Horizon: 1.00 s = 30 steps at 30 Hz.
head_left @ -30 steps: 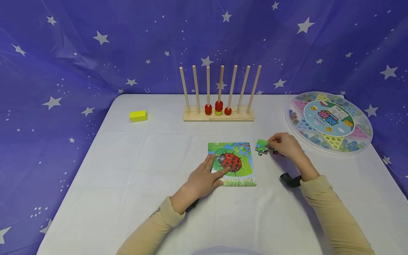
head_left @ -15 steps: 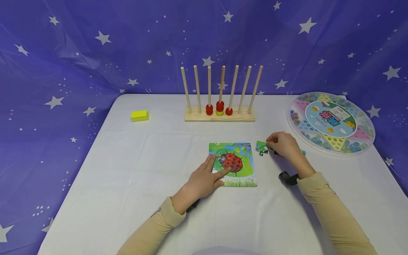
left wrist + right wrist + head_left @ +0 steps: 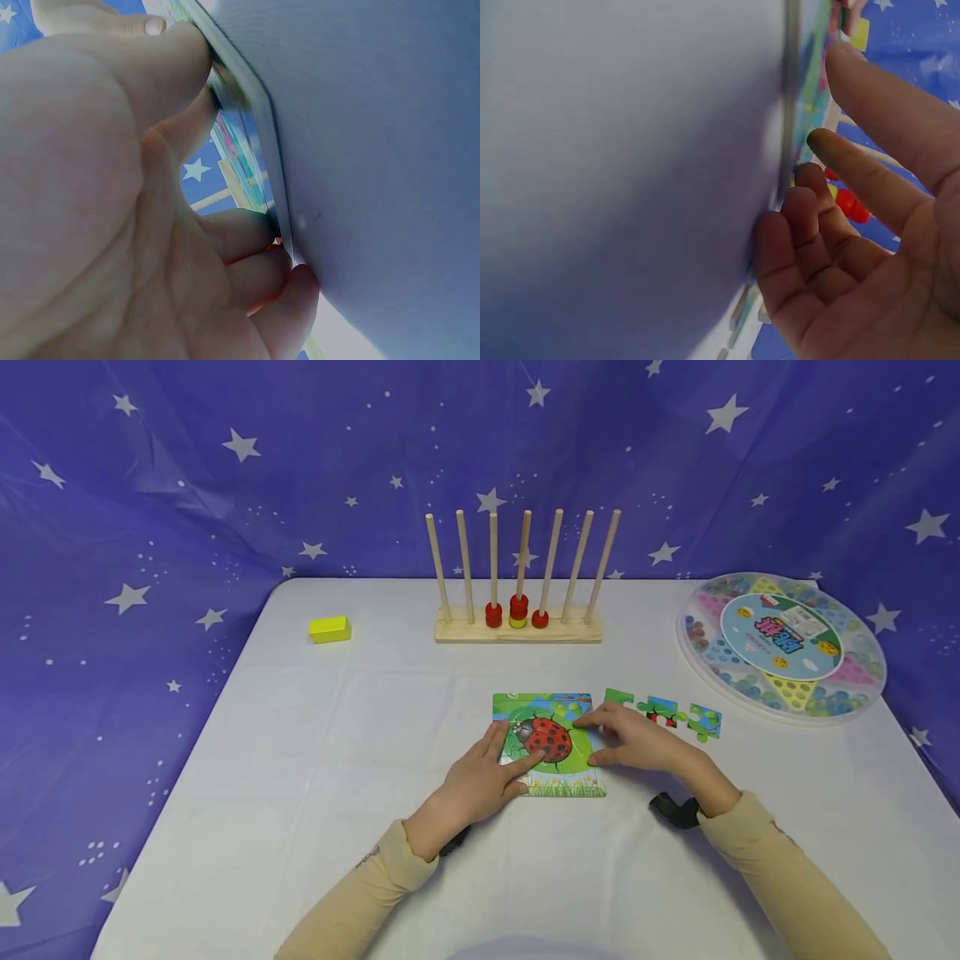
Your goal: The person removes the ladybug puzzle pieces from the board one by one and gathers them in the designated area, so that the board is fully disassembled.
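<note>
In the head view a square ladybug jigsaw puzzle (image 3: 552,740) lies flat in its tray on the white table. My left hand (image 3: 480,781) rests over its left side, fingers spread across the picture and thumb at the lower edge. At the puzzle's right side is my right hand (image 3: 637,739), with thumb and forefinger apart over the border. The right wrist view shows the fingers of this right hand (image 3: 855,225) loosely bent beside the tray edge (image 3: 791,82), holding nothing. Three loose jigsaw pieces, including a red and blue one (image 3: 663,708), lie just beyond that hand.
Behind the puzzle stands a wooden peg rack (image 3: 517,631) with red and yellow beads on the middle pegs. A yellow block (image 3: 330,629) sits at the back left. At the back right lies a round clear case of marbles (image 3: 780,647). A starry purple cloth (image 3: 375,443) hangs behind.
My right hand has let go of the green jigsaw piece and moved left and toward me onto the puzzle's right edge, uncovering the other pieces. My left hand has stayed in place.
</note>
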### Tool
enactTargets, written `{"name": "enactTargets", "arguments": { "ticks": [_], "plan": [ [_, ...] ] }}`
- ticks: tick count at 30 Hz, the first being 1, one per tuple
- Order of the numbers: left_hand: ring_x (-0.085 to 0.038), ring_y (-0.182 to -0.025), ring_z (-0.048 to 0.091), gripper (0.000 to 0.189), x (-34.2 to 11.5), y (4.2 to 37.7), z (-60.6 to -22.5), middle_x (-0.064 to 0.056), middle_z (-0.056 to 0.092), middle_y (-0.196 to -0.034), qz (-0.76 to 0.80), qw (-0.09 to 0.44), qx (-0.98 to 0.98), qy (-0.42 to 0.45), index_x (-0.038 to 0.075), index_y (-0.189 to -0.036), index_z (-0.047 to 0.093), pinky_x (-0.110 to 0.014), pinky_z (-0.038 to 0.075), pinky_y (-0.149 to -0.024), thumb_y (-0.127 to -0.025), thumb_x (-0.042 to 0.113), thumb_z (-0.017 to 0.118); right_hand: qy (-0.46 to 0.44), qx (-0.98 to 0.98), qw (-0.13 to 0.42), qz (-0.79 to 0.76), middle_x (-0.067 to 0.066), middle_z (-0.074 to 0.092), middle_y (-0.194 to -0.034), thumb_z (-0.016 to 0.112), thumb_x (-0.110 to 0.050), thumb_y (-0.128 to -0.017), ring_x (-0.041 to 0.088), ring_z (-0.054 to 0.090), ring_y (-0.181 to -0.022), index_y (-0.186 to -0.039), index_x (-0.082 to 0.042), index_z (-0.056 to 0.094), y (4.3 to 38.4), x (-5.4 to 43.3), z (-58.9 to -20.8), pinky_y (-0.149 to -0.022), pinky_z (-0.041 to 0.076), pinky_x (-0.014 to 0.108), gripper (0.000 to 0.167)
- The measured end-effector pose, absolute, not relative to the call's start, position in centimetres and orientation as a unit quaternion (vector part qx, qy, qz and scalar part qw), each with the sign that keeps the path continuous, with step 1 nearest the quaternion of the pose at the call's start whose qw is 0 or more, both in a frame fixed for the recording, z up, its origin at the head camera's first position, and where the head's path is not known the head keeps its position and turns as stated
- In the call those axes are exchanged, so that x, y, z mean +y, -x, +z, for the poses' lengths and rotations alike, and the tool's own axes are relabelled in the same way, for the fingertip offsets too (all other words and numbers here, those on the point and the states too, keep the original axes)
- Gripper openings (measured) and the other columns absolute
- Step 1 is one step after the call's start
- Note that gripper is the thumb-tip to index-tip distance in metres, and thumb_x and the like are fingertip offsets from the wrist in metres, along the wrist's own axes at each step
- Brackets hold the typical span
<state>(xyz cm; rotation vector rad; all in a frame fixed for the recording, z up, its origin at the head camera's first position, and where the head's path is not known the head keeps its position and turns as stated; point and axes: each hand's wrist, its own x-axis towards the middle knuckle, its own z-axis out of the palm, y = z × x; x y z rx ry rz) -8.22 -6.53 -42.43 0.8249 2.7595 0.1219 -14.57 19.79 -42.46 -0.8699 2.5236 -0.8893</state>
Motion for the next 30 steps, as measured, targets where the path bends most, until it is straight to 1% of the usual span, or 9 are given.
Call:
{"name": "enactTargets", "arguments": {
  "ticks": [3, 6, 12, 15, 18, 23, 27, 30],
  "plan": [
    [-0.034, -0.134, 0.01, 0.048, -6.5, 8.25, -42.48, -0.025, 0.012, -0.146, 0.042, 0.127, 0.949, -0.284, 0.037, -0.139, 0.034, -0.036, 0.027, -0.102, -0.092, 0.047, 0.041, 0.297, 0.891, 0.171, -0.298, 0.004, 0.047, -0.093, 0.076, -0.021, -0.074, 0.016, 0.039, -0.074, -0.121, -0.003, 0.056, 14.21, 19.86, -42.59, -0.062, 0.034, 0.03, 0.054],
    [-0.034, -0.134, 0.01, 0.048, -6.53, 8.23, -42.49, -0.024, 0.011, -0.146, 0.044, 0.127, 0.949, -0.283, 0.037, -0.139, 0.034, -0.036, 0.029, -0.101, -0.092, 0.047, 0.042, 0.292, 0.893, 0.173, -0.297, 0.004, 0.047, -0.093, 0.076, -0.021, -0.074, 0.017, 0.04, -0.074, -0.121, -0.003, 0.055, 14.09, 19.93, -42.66, -0.062, 0.035, 0.03, 0.055],
    [-0.034, -0.134, 0.01, 0.048, -6.57, 8.18, -42.55, -0.024, 0.01, -0.146, 0.052, 0.128, 0.948, -0.285, 0.037, -0.139, 0.035, -0.037, 0.029, -0.101, -0.092, 0.046, 0.043, 0.292, 0.889, 0.171, -0.308, 0.007, 0.05, -0.104, 0.077, -0.018, -0.072, 0.017, 0.045, -0.083, -0.118, -0.003, 0.054, 13.97, 19.9, -42.77, -0.071, 0.041, 0.034, 0.053],
    [-0.034, -0.135, 0.009, 0.048, -6.56, 8.2, -42.56, -0.024, 0.011, -0.146, 0.051, 0.128, 0.948, -0.286, 0.037, -0.139, 0.034, -0.036, 0.028, -0.102, -0.092, 0.046, 0.042, 0.291, 0.886, 0.171, -0.318, 0.008, 0.049, -0.106, 0.078, -0.015, -0.072, 0.018, 0.046, -0.083, -0.118, -0.003, 0.051, 13.99, 19.8, -42.82, -0.072, 0.042, 0.035, 0.054],
    [-0.033, -0.135, 0.009, 0.048, -6.6, 8.15, -42.57, -0.023, 0.011, -0.146, 0.053, 0.129, 0.949, -0.284, 0.038, -0.139, 0.034, -0.036, 0.027, -0.102, -0.092, 0.046, 0.043, 0.29, 0.88, 0.174, -0.333, 0.008, 0.048, -0.101, 0.077, -0.012, -0.071, 0.018, 0.045, -0.08, -0.117, -0.004, 0.05, 13.96, 19.64, -42.88, -0.069, 0.041, 0.033, 0.054],
    [-0.033, -0.135, 0.01, 0.048, -6.6, 8.17, -42.51, -0.023, 0.013, -0.146, 0.057, 0.128, 0.949, -0.281, 0.038, -0.138, 0.035, -0.036, 0.03, -0.101, -0.092, 0.046, 0.044, 0.285, 0.868, 0.185, -0.362, 0.006, 0.048, -0.088, 0.077, -0.008, -0.071, 0.018, 0.044, -0.072, -0.115, -0.003, 0.048, 14.01, 19.67, -42.96, -0.062, 0.04, 0.029, 0.052],
    [-0.032, -0.135, 0.01, 0.048, -6.59, 8.22, -42.61, -0.022, 0.012, -0.147, 0.061, 0.13, 0.95, -0.278, 0.038, -0.138, 0.035, -0.037, 0.032, -0.099, -0.092, 0.046, 0.044, 0.277, 0.859, 0.198, -0.382, 0.007, 0.047, -0.085, 0.076, -0.006, -0.072, 0.017, 0.044, -0.069, -0.114, -0.003, 0.047, 14.04, 19.69, -43.08, -0.06, 0.039, 0.028, 0.051],
    [-0.032, -0.135, 0.009, 0.049, -6.52, 8.23, -42.68, -0.022, 0.012, -0.147, 0.063, 0.131, 0.95, -0.277, 0.038, -0.139, 0.035, -0.037, 0.031, -0.099, -0.092, 0.046, 0.044, 0.27, 0.856, 0.205, -0.389, 0.008, 0.047, -0.083, 0.074, -0.006, -0.073, 0.017, 0.044, -0.067, -0.113, -0.002, 0.047, 14.05, 19.73, -43.14, -0.059, 0.038, 0.027, 0.048]
  ]
}}
